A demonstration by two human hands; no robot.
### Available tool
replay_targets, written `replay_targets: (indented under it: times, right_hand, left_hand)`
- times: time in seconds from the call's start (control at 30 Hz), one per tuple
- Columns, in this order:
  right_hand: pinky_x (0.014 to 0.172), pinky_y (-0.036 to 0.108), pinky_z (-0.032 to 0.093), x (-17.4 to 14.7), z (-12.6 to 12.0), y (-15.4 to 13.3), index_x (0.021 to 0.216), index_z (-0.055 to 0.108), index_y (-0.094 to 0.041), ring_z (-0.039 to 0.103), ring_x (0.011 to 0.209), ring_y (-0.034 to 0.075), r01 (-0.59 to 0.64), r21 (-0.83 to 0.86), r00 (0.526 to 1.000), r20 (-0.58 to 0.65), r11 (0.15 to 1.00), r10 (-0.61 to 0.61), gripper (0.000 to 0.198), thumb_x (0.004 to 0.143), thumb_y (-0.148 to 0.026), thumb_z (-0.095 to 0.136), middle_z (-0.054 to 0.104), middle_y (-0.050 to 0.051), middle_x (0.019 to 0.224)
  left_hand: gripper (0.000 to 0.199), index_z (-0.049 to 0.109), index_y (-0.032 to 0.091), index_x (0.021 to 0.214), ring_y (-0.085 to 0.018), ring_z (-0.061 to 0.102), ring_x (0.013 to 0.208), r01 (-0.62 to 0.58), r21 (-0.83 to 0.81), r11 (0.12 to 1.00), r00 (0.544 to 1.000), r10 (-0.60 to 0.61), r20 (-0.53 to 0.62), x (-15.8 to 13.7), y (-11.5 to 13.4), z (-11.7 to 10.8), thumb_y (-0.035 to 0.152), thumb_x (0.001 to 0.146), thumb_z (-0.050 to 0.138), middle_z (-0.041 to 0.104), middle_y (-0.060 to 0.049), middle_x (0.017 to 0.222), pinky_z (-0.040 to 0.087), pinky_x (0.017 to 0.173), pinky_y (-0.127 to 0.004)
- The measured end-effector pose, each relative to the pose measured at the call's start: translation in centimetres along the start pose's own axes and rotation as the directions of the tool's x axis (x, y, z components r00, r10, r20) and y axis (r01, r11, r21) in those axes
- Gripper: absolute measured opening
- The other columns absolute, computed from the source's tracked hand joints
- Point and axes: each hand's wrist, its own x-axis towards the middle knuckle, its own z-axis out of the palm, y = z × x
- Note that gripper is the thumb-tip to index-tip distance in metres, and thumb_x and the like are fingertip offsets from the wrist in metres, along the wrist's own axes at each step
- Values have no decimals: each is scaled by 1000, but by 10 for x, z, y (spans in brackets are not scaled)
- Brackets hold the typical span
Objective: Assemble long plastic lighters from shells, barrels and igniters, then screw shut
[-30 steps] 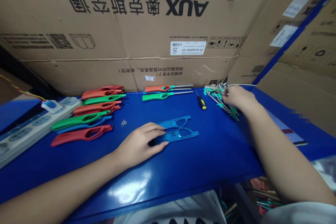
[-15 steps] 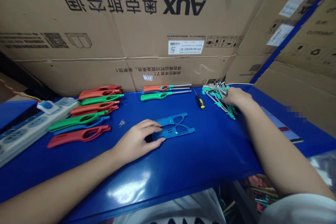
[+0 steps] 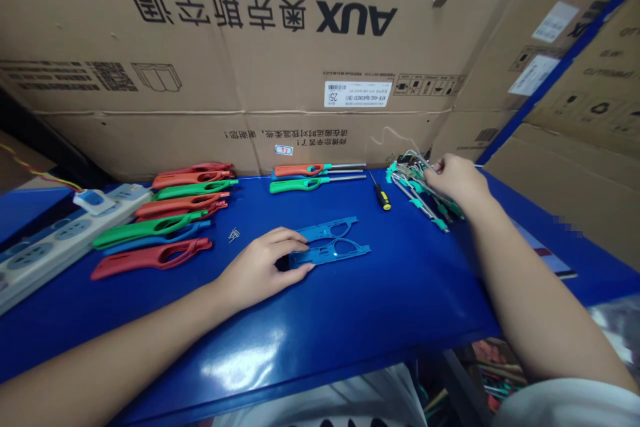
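Two blue handle halves [image 3: 330,253] lie side by side, insides facing up, on the blue table [image 3: 380,307] in front of me. My left hand [image 3: 263,263] rests at their left ends, thumb and fingers partly apart; I cannot tell whether it grips them or only steadies them. My right hand [image 3: 460,181] is narrowed to a pinch on a slim grey rod [image 3: 425,161] above a pile of metal rods [image 3: 417,202] with green ends and pale wires.

The table surface is glossy and reflects light near its front edge. A screwdriver [image 3: 383,199] lies beside the pile; three lighters [image 3: 295,185] lie toward the back. Small pins [image 3: 234,234] sit near a row of coloured handles [image 3: 150,207]. A power strip [image 3: 65,233] runs along the left, with one plug [image 3: 95,201] inserted.

A cardboard wall [image 3: 260,93] (its lettering upside down) closes off the back. Below the table at right, red and green parts [image 3: 493,350] are gathered; I cannot make out their container.
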Motion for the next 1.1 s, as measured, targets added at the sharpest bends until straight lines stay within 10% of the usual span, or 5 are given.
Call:
replay_targets:
  times: [0.43,0.63,0.87,1.1]
  right_hand:
    - [61,32,43,6,14,-2,77,62,-22,66,81,28,24,-93,962,272,995,2,16,74,-34,73,70,10,84]
    - [70,33,46,12,18,12,108,62,-20,65,98,29,24,-105,987,161,994,-7,29,82,-33,65,68,14,110]
    - [68,34,45,19,28,21,82,64,-19,66,86,28,18,-88,988,154,996,-4,5,80,-24,66,69,13,91]
    - [74,34,46,10,14,7,102,59,-19,64,87,26,107,77,994,-14,991,-106,16,90,-28,54,70,13,97]
  left_hand:
    - [17,74,19,102,-22,72,99,16,-7,1000,1000,-16,5,1,1,-2,32,90,71,75,-8,106,60,91,-37]
    - [18,75,19,101,-22,72,99,28,-11,1000,1000,-28,7,1,1,-2,33,90,71,75,-8,106,60,91,-37]
    - [18,74,19,102,-22,72,99,11,0,1000,1000,-11,5,0,0,-1,32,91,71,75,-8,106,60,91,-36]
    - [18,74,19,102,-22,72,100,16,-4,1000,1000,-16,7,0,0,-1,32,91,70,74,-7,107,59,91,-35]
